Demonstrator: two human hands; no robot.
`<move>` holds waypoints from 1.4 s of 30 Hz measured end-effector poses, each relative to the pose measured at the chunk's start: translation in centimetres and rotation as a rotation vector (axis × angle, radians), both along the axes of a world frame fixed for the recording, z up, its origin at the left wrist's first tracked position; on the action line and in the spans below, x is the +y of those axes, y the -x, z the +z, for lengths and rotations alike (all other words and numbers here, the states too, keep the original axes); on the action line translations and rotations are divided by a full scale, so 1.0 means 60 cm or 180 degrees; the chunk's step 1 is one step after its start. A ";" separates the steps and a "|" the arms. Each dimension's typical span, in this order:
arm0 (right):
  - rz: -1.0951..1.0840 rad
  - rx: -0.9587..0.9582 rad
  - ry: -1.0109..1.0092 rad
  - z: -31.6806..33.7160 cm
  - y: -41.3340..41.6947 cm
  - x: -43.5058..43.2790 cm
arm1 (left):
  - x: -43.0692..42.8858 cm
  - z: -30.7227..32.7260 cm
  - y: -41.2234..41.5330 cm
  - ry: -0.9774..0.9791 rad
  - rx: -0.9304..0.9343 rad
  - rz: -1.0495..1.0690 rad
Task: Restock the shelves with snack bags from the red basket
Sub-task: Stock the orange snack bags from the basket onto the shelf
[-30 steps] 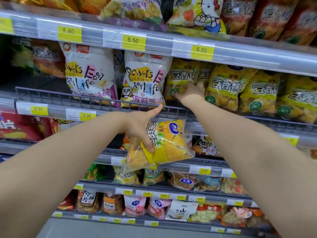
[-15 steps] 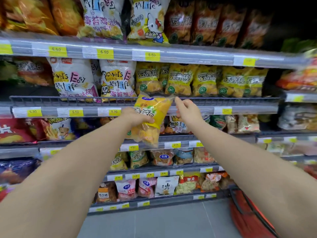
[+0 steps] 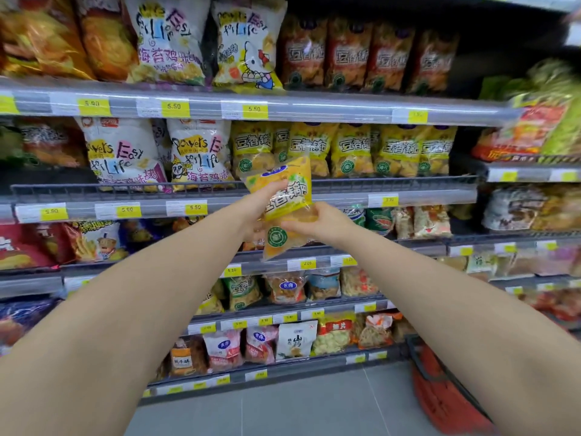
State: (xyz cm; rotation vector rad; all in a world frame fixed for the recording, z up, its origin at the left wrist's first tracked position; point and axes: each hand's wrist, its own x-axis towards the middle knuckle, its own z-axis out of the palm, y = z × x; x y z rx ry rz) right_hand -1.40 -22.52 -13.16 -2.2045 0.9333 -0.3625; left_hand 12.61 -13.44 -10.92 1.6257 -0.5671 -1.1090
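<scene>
1. Shop shelving [image 3: 314,110] fills the frame in stacked tiers, each front edge carrying yellow price tags [image 3: 173,106]; grey floor [image 3: 298,404] shows along the bottom.
2. Yellow snack bag [image 3: 284,196] is at frame centre, held upright with a slight tilt in front of the wire shelf rail [image 3: 125,187].
3. Left hand [image 3: 262,204] grips the bag's left side, fingers clamped on it.
4. Right hand [image 3: 325,221] holds the bag's lower right part, thumb across the front, fingers clamped on it.
5. Matching yellow bags [image 3: 352,149] stand in a row on the shelf just above and behind the held bag.
6. Red basket [image 3: 440,398] sits on the floor at lower right, partly hidden by the right forearm; its contents cannot be seen.
</scene>
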 end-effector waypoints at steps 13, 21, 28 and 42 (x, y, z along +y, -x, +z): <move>-0.0732 -0.0502 0.0488 0.010 -0.121 -0.126 | -0.048 -0.013 -0.155 0.0083 -0.2152 0.0309; -0.0930 -0.1354 0.0546 0.003 -0.241 -0.221 | -0.078 -0.081 -0.238 -0.0891 -0.4828 -0.0915; -0.0729 -0.0965 0.0612 -0.033 -0.318 -0.272 | -0.098 -0.065 -0.254 -0.0921 -0.5633 -0.0623; -0.1551 -0.0620 0.1073 -0.032 -0.194 -0.301 | -0.195 -0.067 -0.208 0.0588 -0.5673 -0.0748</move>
